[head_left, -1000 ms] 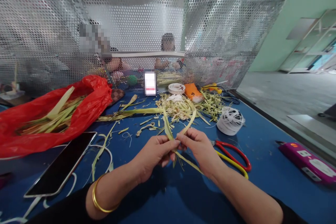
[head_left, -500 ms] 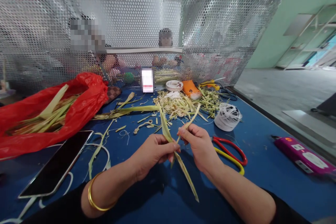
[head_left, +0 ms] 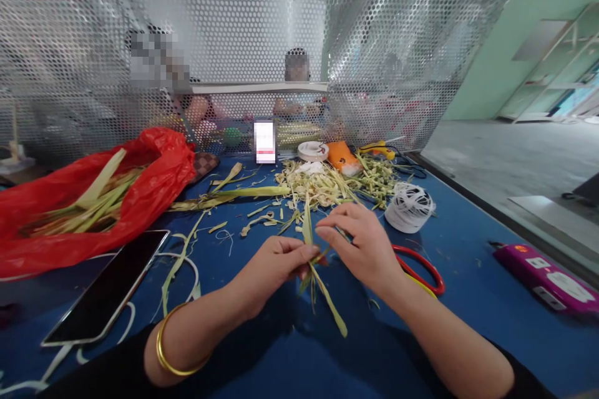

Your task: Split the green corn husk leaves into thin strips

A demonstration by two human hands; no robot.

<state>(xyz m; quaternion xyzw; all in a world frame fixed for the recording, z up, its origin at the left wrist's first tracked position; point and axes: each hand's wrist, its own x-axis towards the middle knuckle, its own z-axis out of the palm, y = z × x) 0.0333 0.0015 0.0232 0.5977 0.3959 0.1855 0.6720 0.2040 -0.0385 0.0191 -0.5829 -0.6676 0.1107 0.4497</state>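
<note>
My left hand [head_left: 290, 257] pinches a folded strip of pale green, dry corn husk [head_left: 307, 227] between thumb and fingers. One end of the husk points up and away; a narrow tail [head_left: 332, 308] hangs toward me, with shorter bits around it. Just right of it, my right hand [head_left: 362, 246] is raised with thumb and forefinger apart, close to a short end sticking out from the left hand's pinch. Its lower fingers are partly hidden. Behind my right wrist lie scissors [head_left: 423, 268] with red and yellow handles, their blades hidden.
A red plastic bag [head_left: 171, 156] of husks stands left, near a phone [head_left: 110, 287] with a white cable. Husk scraps [head_left: 318, 186], a tape roll [head_left: 312, 151], white string [head_left: 409, 207], an orange packet [head_left: 344, 158] and a purple box [head_left: 545, 277] lie around. Perforated sheeting stands behind, with people beyond.
My right hand has let go of the husk strip it pinched, and its fingers have spread. The husk's upper end now stands more upright. My left hand keeps its pinch.
</note>
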